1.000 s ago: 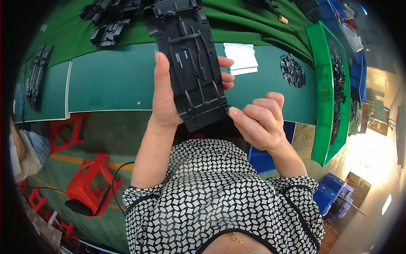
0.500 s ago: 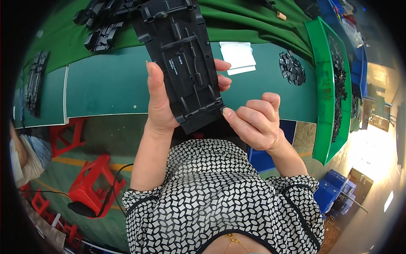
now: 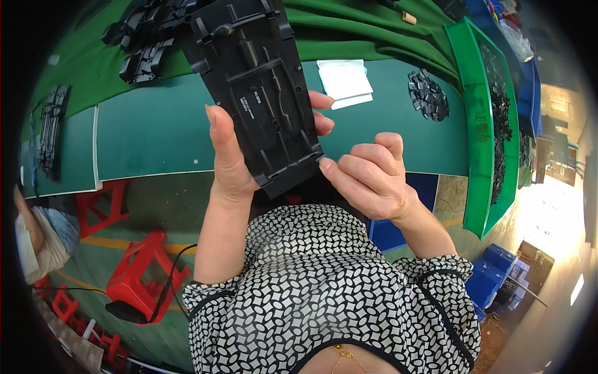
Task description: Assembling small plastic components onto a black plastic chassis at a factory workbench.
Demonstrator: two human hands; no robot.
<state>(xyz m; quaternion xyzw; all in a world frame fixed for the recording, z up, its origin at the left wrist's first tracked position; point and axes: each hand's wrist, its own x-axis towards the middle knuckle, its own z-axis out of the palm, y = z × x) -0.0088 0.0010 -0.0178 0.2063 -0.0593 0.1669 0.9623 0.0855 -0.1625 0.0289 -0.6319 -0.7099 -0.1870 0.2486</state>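
Note:
My left hand (image 3: 229,156) holds up a long black moulded plastic panel (image 3: 265,103), its thumb along the left edge and fingertips showing past the right edge. Ribs, raised channels and small white print cover the face towards me; the panel's top runs to the upper edge of the view. At its lower right corner, my right hand (image 3: 370,177) is closed in a pinch with the other fingers curled. A small black plastic piece (image 3: 320,158) shows at those fingertips, against the panel's edge. Whether it is seated in the panel cannot be made out.
The green table (image 3: 156,137) carries white paper sheets (image 3: 344,81) and a pile of small black pieces (image 3: 428,96). Beyond lie more black panels (image 3: 146,61) on green cloth (image 3: 349,40). A green bin (image 3: 476,124) stands right; a red stool (image 3: 140,274) and part of another person (image 3: 50,237) are left.
The panel and both hands have shifted slightly left in the view, as the background has too. The right fingertips stay at the panel's lower right corner, and both grips look the same.

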